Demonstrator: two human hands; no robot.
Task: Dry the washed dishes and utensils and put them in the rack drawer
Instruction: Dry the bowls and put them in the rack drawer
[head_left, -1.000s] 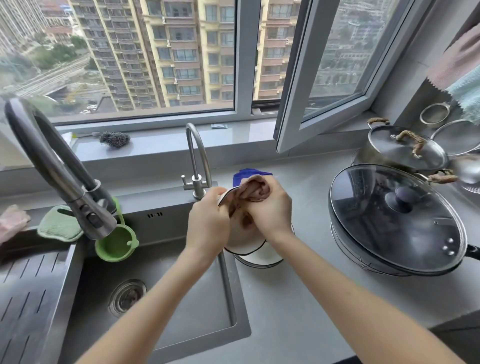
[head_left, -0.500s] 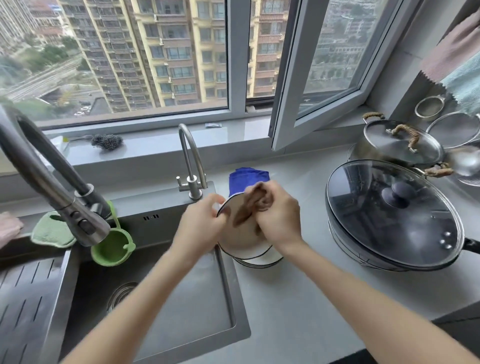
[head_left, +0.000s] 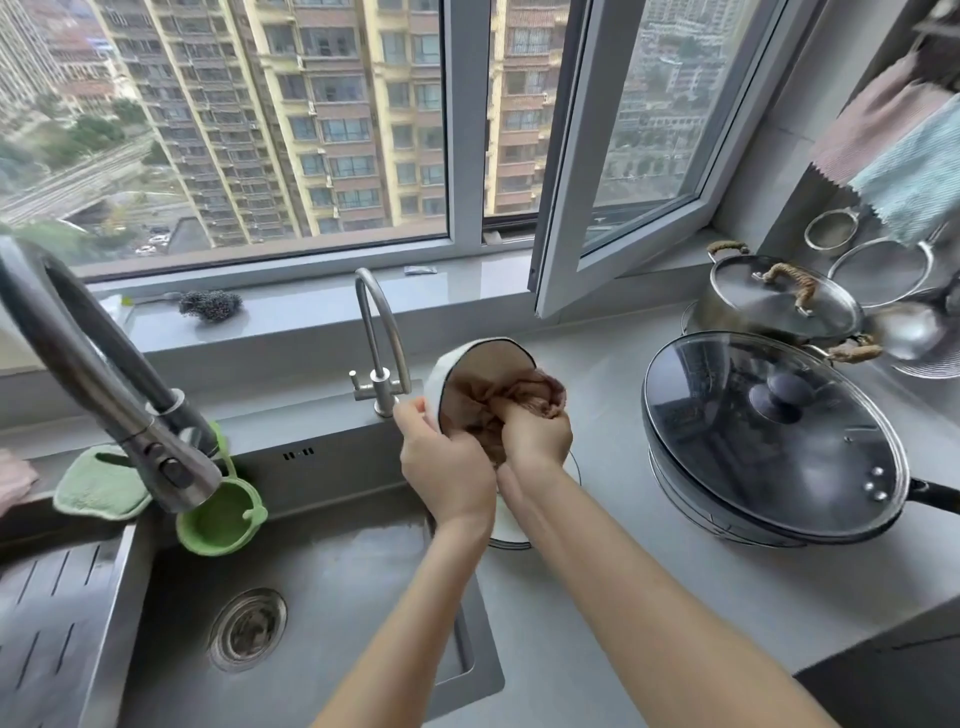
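Currently the left hand (head_left: 448, 467) grips the tilted bowl (head_left: 440, 375) by its near rim, fingers curled, above the counter (head_left: 597, 597) just right of the sink (head_left: 337, 470). The right hand (head_left: 535, 437) clenches a brown cloth (head_left: 485, 395) inside it. Judged rigid, breakable, possibly wet-slick: hold rim and outer wall.

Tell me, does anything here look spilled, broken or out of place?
Nothing stands out. The left hand holds a white bowl tipped on its side, and the right hand grips a brown cloth pushed inside it. I see no spill or crack.
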